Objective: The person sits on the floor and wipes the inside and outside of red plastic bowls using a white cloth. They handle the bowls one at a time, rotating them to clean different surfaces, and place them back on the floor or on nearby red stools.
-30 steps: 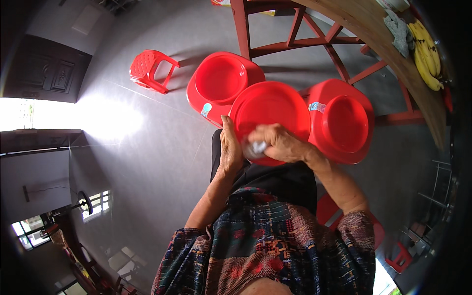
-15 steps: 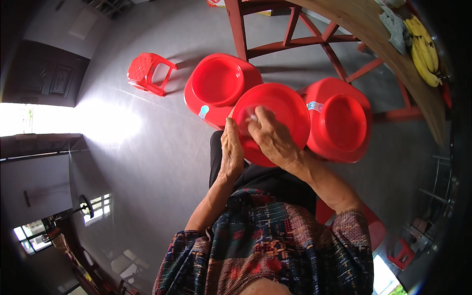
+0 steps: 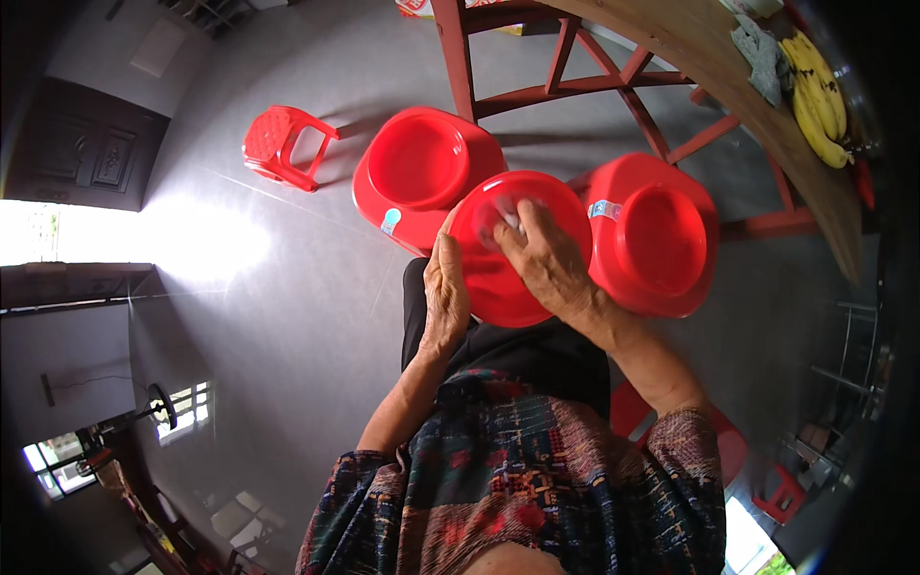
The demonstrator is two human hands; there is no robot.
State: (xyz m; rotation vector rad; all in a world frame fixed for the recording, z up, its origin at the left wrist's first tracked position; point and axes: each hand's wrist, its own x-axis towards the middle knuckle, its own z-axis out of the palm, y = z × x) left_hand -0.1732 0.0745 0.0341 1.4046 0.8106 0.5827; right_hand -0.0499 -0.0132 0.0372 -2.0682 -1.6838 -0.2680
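A red basin (image 3: 494,276) is held over the lap (image 3: 522,351), its left rim grasped by the left hand (image 3: 447,287). Inside it, toward the far side, a small pale rag (image 3: 512,221), perhaps a cloth but too blurred to be sure, is pinched in the right hand (image 3: 548,264). Wiping of this basin is judged to be under way and unfinished, as the rag is in it.

A second basin (image 3: 419,158) is set on the left stool (image 3: 370,207), and a third basin (image 3: 663,240) on the right stool (image 3: 611,257). Neither is touched by the hands; whether either has been wiped or is left to be done cannot be told. At upper right, bananas (image 3: 815,91) are placed on a wooden desk (image 3: 692,56).
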